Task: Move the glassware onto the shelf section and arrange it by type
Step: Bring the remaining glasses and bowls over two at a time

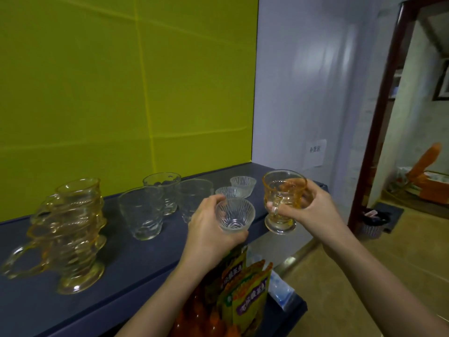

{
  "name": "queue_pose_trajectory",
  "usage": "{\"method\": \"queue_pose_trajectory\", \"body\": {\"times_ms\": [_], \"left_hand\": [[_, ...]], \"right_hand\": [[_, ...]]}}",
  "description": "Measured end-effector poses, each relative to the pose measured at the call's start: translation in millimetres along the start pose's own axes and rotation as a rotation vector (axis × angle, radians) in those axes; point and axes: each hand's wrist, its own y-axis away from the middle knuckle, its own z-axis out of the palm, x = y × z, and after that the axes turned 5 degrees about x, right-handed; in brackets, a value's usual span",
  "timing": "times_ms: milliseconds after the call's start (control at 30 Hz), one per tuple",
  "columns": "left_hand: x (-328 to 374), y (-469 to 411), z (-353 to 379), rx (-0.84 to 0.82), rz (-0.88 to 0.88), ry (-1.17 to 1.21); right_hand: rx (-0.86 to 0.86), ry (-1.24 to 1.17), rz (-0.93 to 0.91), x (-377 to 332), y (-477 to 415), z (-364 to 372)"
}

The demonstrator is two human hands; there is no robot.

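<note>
Both hands hold glass: left hand (pixel 209 227) grips a small ribbed bowl (pixel 235 215), right hand (pixel 313 210) an amber mug (pixel 283 200), above the dark blue shelf (pixel 136 259) before a yellow wall (pixel 121 81).

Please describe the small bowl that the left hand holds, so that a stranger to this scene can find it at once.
Start at the dark blue shelf below the yellow wall. At its front edge, right of centre, the left hand holds a small ribbed clear glass bowl. The two matching bowls behind it stand on the shelf; only this one is held.

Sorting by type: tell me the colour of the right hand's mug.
Amber mug, head view.
</note>
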Motion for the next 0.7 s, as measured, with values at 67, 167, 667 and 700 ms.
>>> {"method": "queue_pose_trajectory", "body": {"times_ms": [67,167,667,700], "left_hand": [[-0.7,-7.2,12.3,0.009,-0.010,-0.037],[-3.3,-15.0,26.9,0.015,-0.025,-0.094],[-7.7,-48.4,74.4,0.070,-0.191,-0.313],[-8.6,-49.3,76.7,0.077,-0.199,-0.320]], "right_hand": [[-0.023,-0.012,-0.010,6.5,-11.5,-0.4],[-0.053,-0.043,-0.018,15.8,-29.0,-1.4],[-0.286,-0.144,-0.058,36.1,-89.6,-1.0],[-0.297,-0.152,-0.063,36.0,-91.1,0.4]]}}
